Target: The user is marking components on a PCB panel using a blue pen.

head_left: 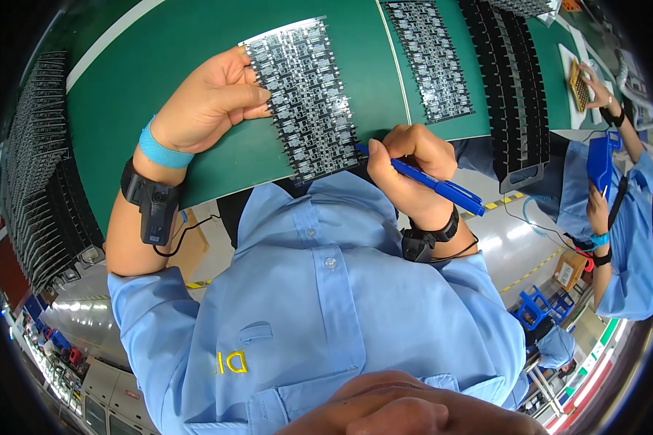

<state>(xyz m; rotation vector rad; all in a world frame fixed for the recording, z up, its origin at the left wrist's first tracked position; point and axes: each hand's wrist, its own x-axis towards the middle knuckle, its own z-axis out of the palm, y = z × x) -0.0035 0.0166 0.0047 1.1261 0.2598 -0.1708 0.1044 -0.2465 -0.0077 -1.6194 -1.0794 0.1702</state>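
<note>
A panel of small black-and-silver circuit boards [305,94] is tilted over the green table's front edge. My left hand [214,101] pinches its left edge between thumb and fingers. In my right hand [413,163] is a blue marker pen [450,192], its tip close to the panel's lower right edge; whether it touches I cannot tell. A second, similar panel [432,61] lies flat on the table, beyond a pale seam to the right.
Black slotted racks [511,87] stand right of the second panel. At the left, a tall rack holds many upright panels [40,145]. The green table [138,87] spans the front. At the far right a co-worker's hand [598,90] touches a yellowish board [579,85].
</note>
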